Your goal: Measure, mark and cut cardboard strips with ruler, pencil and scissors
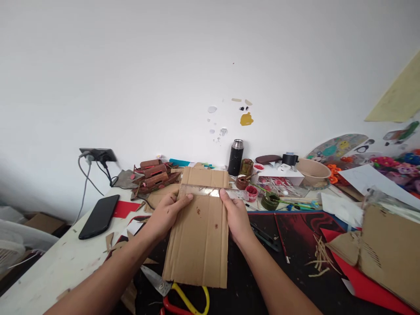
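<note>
A brown corrugated cardboard sheet (pixel 200 232) is held up over the dark mat. My left hand (pixel 166 214) grips its left edge with the thumb on top. My right hand (pixel 236 216) grips its right edge, thumb pressing on a clear plastic ruler (pixel 213 191) that lies across the sheet near its top. Both hands are closed on the cardboard. Under the sheet's lower edge, scissors (pixel 179 295) with yellow and red handles lie on the mat.
A black phone (pixel 99 216) lies at the left, near a wall socket (pixel 97 154). Behind the sheet are a black flask (pixel 236 157), small paint pots (pixel 252 192), a beige bowl (pixel 313 171) and a brown cardboard model (pixel 154 174). A cardboard box (pixel 385 251) on red paper sits at right.
</note>
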A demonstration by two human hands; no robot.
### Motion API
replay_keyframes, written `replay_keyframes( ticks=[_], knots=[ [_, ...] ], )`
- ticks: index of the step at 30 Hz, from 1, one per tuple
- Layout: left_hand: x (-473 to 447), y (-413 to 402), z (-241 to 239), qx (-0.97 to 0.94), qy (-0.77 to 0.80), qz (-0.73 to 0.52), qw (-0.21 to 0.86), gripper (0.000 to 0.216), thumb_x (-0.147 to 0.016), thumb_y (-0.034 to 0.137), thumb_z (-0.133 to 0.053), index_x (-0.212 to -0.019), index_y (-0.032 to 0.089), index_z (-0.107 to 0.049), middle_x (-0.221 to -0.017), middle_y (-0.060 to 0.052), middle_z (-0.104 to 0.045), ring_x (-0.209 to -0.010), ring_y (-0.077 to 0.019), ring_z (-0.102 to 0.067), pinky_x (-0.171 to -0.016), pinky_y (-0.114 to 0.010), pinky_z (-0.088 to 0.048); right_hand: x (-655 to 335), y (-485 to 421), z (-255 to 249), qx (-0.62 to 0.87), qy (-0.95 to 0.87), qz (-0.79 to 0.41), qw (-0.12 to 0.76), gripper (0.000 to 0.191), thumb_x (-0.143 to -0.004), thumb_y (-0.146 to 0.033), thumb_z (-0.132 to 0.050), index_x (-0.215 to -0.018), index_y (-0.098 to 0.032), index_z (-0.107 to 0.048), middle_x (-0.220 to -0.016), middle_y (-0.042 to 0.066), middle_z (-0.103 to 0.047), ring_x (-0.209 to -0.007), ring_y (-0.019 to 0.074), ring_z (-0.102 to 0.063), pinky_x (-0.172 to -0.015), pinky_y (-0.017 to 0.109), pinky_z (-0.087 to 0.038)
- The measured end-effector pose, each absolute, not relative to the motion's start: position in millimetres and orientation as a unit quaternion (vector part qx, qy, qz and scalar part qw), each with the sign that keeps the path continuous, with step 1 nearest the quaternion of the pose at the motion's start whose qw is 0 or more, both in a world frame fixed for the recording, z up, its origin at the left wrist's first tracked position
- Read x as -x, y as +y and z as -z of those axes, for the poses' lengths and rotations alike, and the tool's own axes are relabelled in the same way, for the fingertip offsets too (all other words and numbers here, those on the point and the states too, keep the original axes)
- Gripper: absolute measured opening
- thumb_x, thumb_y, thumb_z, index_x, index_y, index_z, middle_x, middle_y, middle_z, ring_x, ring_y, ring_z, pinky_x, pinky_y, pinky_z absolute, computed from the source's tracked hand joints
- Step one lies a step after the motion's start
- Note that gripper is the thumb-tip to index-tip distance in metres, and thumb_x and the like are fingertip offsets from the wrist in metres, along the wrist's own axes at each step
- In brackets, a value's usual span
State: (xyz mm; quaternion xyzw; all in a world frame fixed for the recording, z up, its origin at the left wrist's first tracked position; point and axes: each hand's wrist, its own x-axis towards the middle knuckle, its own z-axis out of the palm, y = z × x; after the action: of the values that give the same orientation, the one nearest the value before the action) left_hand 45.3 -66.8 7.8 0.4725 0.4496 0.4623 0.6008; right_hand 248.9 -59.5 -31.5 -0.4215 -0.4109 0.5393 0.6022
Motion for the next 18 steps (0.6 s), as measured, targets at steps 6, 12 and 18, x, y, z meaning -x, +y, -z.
replay_keyframes(
  ticks=[6,12,18],
  knots=[
    [-33,-62,-16,-0.509,0.45,-0.44,0.587,0.077,-0.072,0.067,-0.096,-0.127,0.018,-0.072,-0.103,-0.013,-0.085,-0.08,-0.0309,-0.081,-0.071,-0.038,-0.064,-247,-60,31,0.422,-0.386,-0.543,0.615,0.06,-0.071,-0.081,-0.09,-0.076,-0.023,-0.076,-0.065,0.003,-0.074,-0.058,0.0226,-0.067,-0.051,0.031,-0.051],
    [5,-49,-40,-0.555,0.458,-0.396,0.571,0.078,-0.074,0.06,-0.096,-0.137,0.021,-0.07,-0.11,-0.013,-0.085,-0.082,-0.0307,-0.081,-0.071,-0.037,-0.066,-250,-56,27,0.4,-0.385,-0.561,0.614,0.072,-0.07,-0.083,-0.088,-0.056,-0.022,-0.052,-0.047,-0.005,-0.049,-0.037,0.0095,-0.045,-0.037,0.022,-0.024],
    [22,-50,-56,-0.615,0.457,-0.308,0.564,0.052,-0.071,0.035,-0.1,-0.118,0.024,-0.083,-0.114,-0.011,-0.084,-0.097,-0.033,-0.081,-0.073,-0.032,-0.065,-253,-54,27,0.401,-0.41,-0.552,0.605,0.07,-0.076,-0.081,-0.084,-0.058,-0.022,-0.051,-0.046,-0.005,-0.048,-0.036,0.0086,-0.044,-0.038,0.022,-0.022]
  ],
)
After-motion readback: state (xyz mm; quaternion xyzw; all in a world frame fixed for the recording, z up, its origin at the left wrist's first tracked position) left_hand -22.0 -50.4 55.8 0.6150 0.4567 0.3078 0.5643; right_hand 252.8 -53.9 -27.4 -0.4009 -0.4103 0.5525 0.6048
